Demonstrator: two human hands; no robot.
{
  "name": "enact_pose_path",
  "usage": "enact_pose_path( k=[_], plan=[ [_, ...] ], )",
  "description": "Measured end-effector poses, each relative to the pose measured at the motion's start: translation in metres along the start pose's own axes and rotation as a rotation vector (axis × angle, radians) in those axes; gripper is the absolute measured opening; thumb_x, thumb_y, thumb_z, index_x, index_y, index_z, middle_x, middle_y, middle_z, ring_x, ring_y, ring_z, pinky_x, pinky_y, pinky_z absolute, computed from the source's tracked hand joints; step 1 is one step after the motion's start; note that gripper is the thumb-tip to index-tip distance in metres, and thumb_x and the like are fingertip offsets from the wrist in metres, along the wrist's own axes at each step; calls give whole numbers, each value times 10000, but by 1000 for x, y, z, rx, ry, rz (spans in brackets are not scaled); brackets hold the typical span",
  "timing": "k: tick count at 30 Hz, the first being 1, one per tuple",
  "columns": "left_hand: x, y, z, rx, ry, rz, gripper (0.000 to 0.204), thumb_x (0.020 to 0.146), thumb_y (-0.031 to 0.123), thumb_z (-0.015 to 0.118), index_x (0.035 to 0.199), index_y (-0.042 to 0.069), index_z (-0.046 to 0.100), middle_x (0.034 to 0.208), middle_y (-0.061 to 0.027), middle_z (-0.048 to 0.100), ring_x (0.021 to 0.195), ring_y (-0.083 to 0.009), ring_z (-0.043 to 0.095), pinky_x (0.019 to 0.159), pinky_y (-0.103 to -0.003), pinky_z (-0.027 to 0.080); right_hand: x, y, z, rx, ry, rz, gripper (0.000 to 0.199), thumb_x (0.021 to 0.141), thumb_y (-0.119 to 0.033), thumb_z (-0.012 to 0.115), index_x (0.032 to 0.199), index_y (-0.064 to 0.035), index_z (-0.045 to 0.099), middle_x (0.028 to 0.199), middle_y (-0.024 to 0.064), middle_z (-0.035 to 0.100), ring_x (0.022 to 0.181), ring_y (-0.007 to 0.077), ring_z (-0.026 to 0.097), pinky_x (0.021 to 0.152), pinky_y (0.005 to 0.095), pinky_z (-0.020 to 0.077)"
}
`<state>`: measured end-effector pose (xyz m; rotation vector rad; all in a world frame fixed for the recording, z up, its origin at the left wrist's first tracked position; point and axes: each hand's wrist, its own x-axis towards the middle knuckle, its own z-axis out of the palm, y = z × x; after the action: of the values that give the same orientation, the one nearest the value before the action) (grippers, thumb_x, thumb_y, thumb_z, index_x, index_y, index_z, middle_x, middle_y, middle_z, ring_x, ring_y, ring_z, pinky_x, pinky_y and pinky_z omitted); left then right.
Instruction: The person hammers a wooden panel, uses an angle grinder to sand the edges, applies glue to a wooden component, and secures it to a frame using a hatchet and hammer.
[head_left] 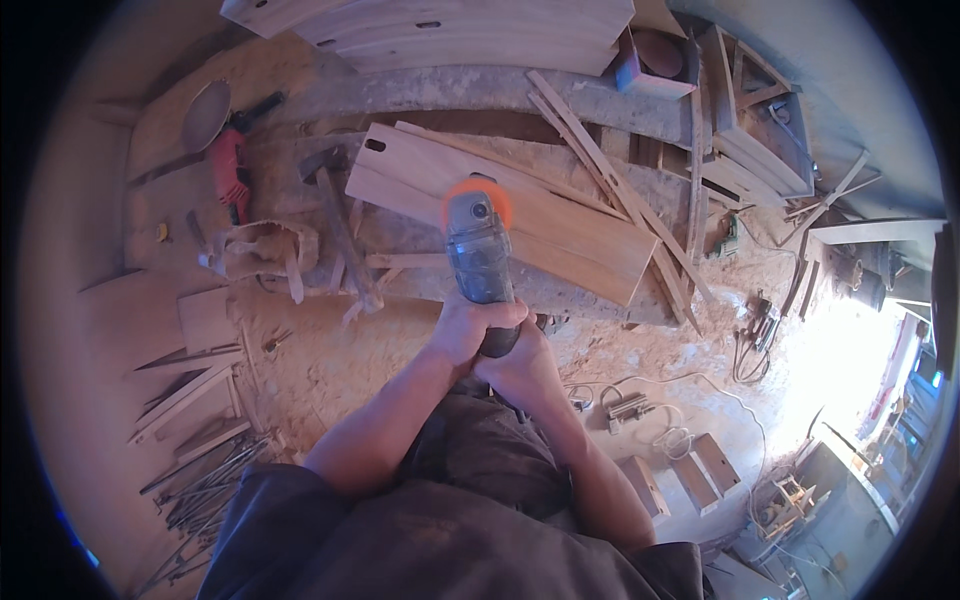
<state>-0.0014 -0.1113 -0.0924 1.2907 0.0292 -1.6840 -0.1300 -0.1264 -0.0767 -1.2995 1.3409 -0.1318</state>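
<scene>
at the left of the table [390,265], a red power tool [230,175] with a round disc lies near a hammer [338,215]. the left hand [465,327] is closed around the grey body of an angle grinder [482,262], thumb across its top; the grinder's orange disc [503,200] is over a slotted wooden board [590,255], contact unclear. the right hand [522,370] is curled round the grinder's rear end. long wooden strips [610,180] lie at the board's right.

Grinder [478,247], centre: grey; disc [503,204]: orange. Board [575,250], upper centre: pinkish tan left, warmer tan right. Power tool [229,172], upper left: red. Shirt [450,550], bottom: charcoal.
</scene>
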Motion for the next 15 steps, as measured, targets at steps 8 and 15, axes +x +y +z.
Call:
enact_pose_path(
  k=[8, 15],
  plan=[
    [14, -44, 55, 528, -159, 9, 294, 665, 209, 852, 810, 9, 692, 783, -72, 695, 690, -160, 634, 682, -363, 537, -50, 50, -37, 255, 189, 228, 253, 687, -82, 794, 886, 43, 700, 781, 81, 710, 666, 174, 698, 581, 311, 542],
    [20, -53, 78, 607, -280, -36, 309, 655, 237, 828, 794, -10, 703, 771, -109, 707, 699, -202, 668, 680, -382, 545, -63, 68, -39, 413, 329, 202, 250, 688, -90, 769, 895, 37, 709, 767, 85, 713, 633, 186, 690, 579, 318, 547]
  ],
)
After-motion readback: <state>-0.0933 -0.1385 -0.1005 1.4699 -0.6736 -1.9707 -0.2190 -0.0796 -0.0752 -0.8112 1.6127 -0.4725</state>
